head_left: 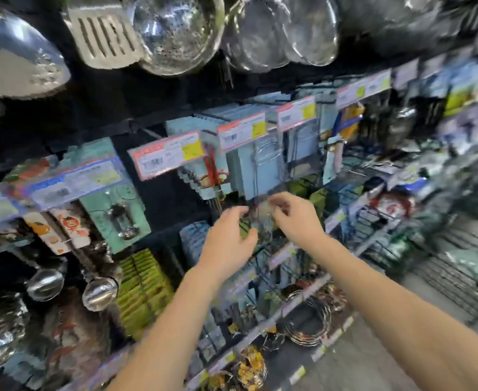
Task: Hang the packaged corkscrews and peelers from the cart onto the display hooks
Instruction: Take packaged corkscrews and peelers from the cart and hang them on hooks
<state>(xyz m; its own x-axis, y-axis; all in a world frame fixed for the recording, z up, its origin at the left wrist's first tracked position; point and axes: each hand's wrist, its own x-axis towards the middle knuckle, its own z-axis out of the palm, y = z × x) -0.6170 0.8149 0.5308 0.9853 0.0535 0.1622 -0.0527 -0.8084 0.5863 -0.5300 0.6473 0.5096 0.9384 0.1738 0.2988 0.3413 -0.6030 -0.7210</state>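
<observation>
Left hand [228, 238] and right hand [294, 215] raised together, fingers pinched on 1 blurred clear package [260, 218] — contents unreadable — just below pale-blue hanging cards [256, 167], price tag [167, 155] at 10 o'clock.

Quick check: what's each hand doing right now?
Left hand: pinching the clear package.
Right hand: pinching the same package's other side.

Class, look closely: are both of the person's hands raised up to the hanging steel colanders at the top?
No: left hand and right hand meet at a small package, far below the colanders.
</observation>
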